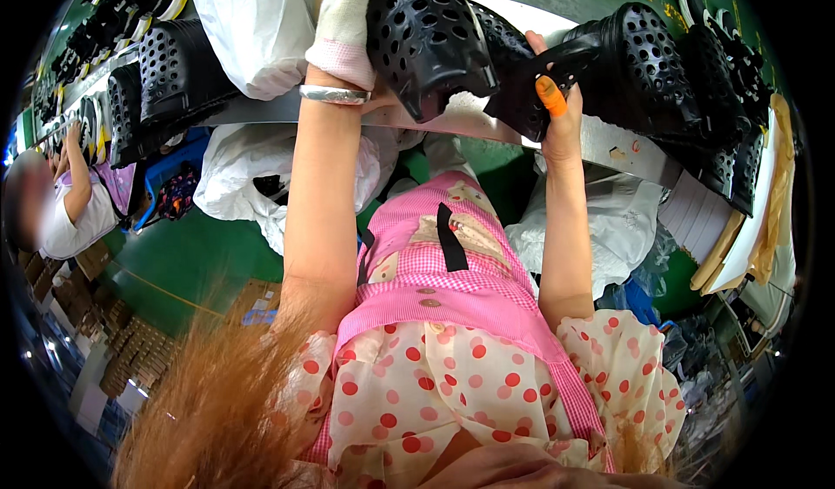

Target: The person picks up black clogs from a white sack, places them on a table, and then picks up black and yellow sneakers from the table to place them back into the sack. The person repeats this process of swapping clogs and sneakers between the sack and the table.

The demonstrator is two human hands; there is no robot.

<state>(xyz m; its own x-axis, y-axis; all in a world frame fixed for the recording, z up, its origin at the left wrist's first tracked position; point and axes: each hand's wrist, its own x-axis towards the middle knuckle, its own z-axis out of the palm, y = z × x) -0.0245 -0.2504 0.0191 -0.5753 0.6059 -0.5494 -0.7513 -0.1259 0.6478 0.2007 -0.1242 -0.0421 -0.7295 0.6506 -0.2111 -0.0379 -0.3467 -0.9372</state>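
My left hand (342, 24), in a white glove with a pink cuff, is pressed against the side of a black perforated clog (426, 33). This clog is tilted over the near edge of the work table; the glove's fingertips are hidden. My right hand (559, 111), bare except for an orange finger cot on the thumb, grips a second black clog (520, 111) by its strap and heel part. The thumb lies on the near side and a fingertip shows behind. Both clogs are close together, partly overlapping.
More black clogs (648, 72) stand to the right, with another pair (178, 67) at the left. A white plastic bag (254, 28) sits beside the left pair. White bags (600, 228) hang under the table edge (622, 154). Another person (78, 202) works at far left.
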